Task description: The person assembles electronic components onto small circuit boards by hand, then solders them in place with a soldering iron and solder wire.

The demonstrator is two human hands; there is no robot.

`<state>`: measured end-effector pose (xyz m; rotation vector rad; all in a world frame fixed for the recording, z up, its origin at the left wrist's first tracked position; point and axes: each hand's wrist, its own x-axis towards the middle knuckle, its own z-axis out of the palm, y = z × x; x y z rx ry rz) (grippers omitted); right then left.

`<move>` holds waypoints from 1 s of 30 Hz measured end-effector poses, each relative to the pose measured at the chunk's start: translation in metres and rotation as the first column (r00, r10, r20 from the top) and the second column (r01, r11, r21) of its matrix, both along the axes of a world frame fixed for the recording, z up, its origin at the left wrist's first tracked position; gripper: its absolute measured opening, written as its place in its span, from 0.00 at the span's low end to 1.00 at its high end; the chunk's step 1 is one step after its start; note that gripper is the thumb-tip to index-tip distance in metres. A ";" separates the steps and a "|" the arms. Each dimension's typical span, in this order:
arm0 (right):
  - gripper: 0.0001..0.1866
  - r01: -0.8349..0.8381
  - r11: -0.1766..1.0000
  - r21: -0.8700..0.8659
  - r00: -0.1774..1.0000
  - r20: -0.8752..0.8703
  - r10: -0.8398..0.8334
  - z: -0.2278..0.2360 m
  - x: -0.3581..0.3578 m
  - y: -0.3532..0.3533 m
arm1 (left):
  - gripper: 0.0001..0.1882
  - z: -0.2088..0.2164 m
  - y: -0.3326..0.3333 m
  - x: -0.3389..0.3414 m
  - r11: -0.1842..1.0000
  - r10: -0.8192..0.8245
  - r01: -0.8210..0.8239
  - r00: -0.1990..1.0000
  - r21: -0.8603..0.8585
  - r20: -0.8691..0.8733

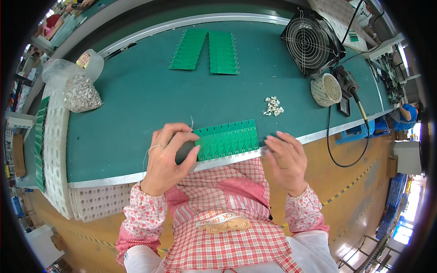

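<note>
Left hand (165, 154) holding green circuit panel (227, 140), right hand (289, 160) just beside

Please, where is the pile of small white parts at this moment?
In the head view, the pile lies right of centre on the green tabletop, beyond the right hand, nearer than the black fan.

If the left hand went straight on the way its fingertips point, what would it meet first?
The nearest green circuit-board panel: the left hand points rightward at its left end and seems to touch it already, though depth leaves contact uncertain.
</note>
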<state>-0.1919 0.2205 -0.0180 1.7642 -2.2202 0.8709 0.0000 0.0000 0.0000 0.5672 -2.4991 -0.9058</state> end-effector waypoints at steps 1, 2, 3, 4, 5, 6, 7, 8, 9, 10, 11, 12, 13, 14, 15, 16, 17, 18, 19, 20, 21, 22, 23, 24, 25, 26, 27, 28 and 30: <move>0.15 0.085 0.996 -0.034 0.996 0.027 -0.084 0.006 -0.003 0.004 | 0.09 0.003 0.001 -0.001 1.000 0.014 -0.014 1.000 -0.008 -0.011; 0.15 0.170 0.983 -0.065 0.984 0.056 -0.166 0.008 -0.007 0.008 | 0.09 0.006 0.002 -0.001 0.999 0.029 -0.029 0.999 -0.016 -0.022; 0.16 0.336 0.928 -0.160 0.908 0.317 -0.274 0.006 -0.019 0.011 | 0.09 0.006 -0.001 -0.004 1.000 0.016 -0.017 0.999 -0.020 -0.035; 0.18 0.504 0.841 -0.196 0.757 0.570 -0.321 0.005 -0.031 0.014 | 0.10 0.007 -0.004 0.000 1.000 0.000 -0.001 0.997 -0.003 -0.073; 0.19 0.580 0.784 -0.221 0.650 0.706 -0.281 0.013 -0.047 0.019 | 0.13 0.007 -0.005 0.001 1.000 -0.013 0.015 0.994 0.014 -0.111; 0.21 0.655 0.720 -0.229 0.528 0.821 -0.219 0.021 -0.067 0.024 | 0.16 0.006 -0.004 -0.002 0.999 0.007 0.004 0.982 0.053 -0.189; 0.24 0.725 0.653 -0.217 0.423 0.889 -0.175 0.023 -0.089 0.033 | 0.16 0.008 -0.003 -0.005 0.998 -0.004 0.016 0.982 0.059 -0.190; 0.25 0.764 0.584 -0.275 0.330 0.944 0.014 0.022 -0.118 0.048 | 0.15 0.013 -0.002 -0.007 1.000 -0.017 0.021 0.985 0.021 -0.170; 0.26 0.792 0.535 -0.293 0.279 0.954 0.109 0.018 -0.146 0.065 | 0.15 0.014 0.000 -0.011 0.999 -0.029 0.027 0.989 -0.016 -0.146; 0.27 0.818 0.488 -0.305 0.228 0.950 0.212 0.015 -0.174 0.079 | 0.15 0.016 0.003 -0.014 0.999 -0.033 0.031 0.989 -0.015 -0.143; 0.27 0.823 0.482 -0.302 0.229 0.952 0.205 0.013 -0.200 0.096 | 0.13 0.017 0.007 -0.020 0.996 -0.061 0.052 0.989 -0.069 -0.137; 0.27 0.773 0.540 -0.333 0.179 0.931 0.318 0.013 -0.224 0.111 | 0.12 0.017 0.011 -0.024 0.990 -0.087 0.071 0.988 -0.124 -0.129; 0.26 0.714 0.592 -0.373 0.115 0.897 0.427 0.016 -0.234 0.109 | 0.12 0.017 0.013 -0.026 0.990 -0.088 0.072 0.988 -0.125 -0.128; 0.26 0.716 0.590 -0.374 0.115 0.897 0.428 0.017 -0.241 0.110 | 0.11 0.016 0.016 -0.028 0.982 -0.106 0.084 0.986 -0.170 -0.128; 0.24 0.651 0.671 -0.356 0.091 0.913 0.397 0.024 -0.240 0.098 | 0.11 0.015 0.018 -0.029 0.972 -0.118 0.089 0.985 -0.218 -0.124; 0.21 0.581 0.742 -0.335 0.073 0.929 0.362 0.032 -0.235 0.087 | 0.11 0.014 0.020 -0.030 0.967 -0.123 0.091 0.985 -0.237 -0.122; 0.21 0.583 0.741 -0.334 0.072 0.929 0.362 0.041 -0.222 0.074 | 0.11 0.013 0.022 -0.031 0.967 -0.125 0.094 0.985 -0.237 -0.120; 0.19 0.676 0.679 -0.287 0.139 0.954 0.265 0.049 -0.205 0.058 | 0.11 0.012 0.025 -0.032 0.969 -0.125 0.099 0.987 -0.228 -0.101; 0.16 0.759 0.602 -0.249 0.194 0.968 0.157 0.053 -0.195 0.052 | 0.11 0.012 0.029 -0.033 0.970 -0.124 0.102 0.989 -0.219 -0.085; 0.16 0.759 0.601 -0.249 0.195 0.968 0.155 0.048 -0.191 0.058 | 0.11 0.011 0.031 -0.035 0.971 -0.125 0.103 0.988 -0.217 -0.086; 0.15 0.786 0.536 -0.309 0.365 0.931 0.000 0.039 -0.185 0.067 | 0.11 0.012 0.034 -0.036 0.970 -0.132 0.112 0.988 -0.216 -0.081; 0.14 0.793 0.480 -0.376 0.502 0.850 -0.164 0.035 -0.174 0.072 | 0.11 0.011 0.036 -0.038 0.970 -0.134 0.116 0.988 -0.215 -0.072; 0.13 0.782 0.486 -0.390 0.553 0.793 -0.254 0.033 -0.159 0.079 | 0.11 0.010 0.038 -0.040 0.971 -0.131 0.114 0.989 -0.211 -0.071; 0.12 0.772 0.493 -0.402 0.597 0.726 -0.342 0.033 -0.135 0.080 | 0.11 0.009 0.041 -0.043 0.977 -0.156 0.139 0.983 -0.161 -0.094; 0.10 0.747 0.527 -0.406 0.634 0.674 -0.379 0.035 -0.112 0.077 | 0.11 0.008 0.042 -0.045 0.980 -0.179 0.166 0.977 -0.112 -0.118; 0.08 0.722 0.561 -0.405 0.668 0.620 -0.411 0.034 -0.089 0.072 | 0.11 0.007 0.043 -0.047 0.981 -0.177 0.165 0.978 -0.107 -0.114; 0.07 0.679 0.623 -0.388 0.695 0.614 -0.375 0.031 -0.069 0.067 | 0.10 0.007 0.044 -0.050 0.977 -0.208 0.202 0.973 -0.074 -0.096; 0.07 0.631 0.682 -0.370 0.719 0.610 -0.334 0.028 -0.052 0.061 | 0.09 0.008 0.044 -0.051 0.971 -0.238 0.236 0.968 -0.042 -0.078; 0.09 0.579 0.770 -0.269 0.739 0.572 -0.356 0.022 -0.027 0.054 | 0.09 0.009 0.046 -0.055 0.968 -0.252 0.251 0.966 -0.012 -0.059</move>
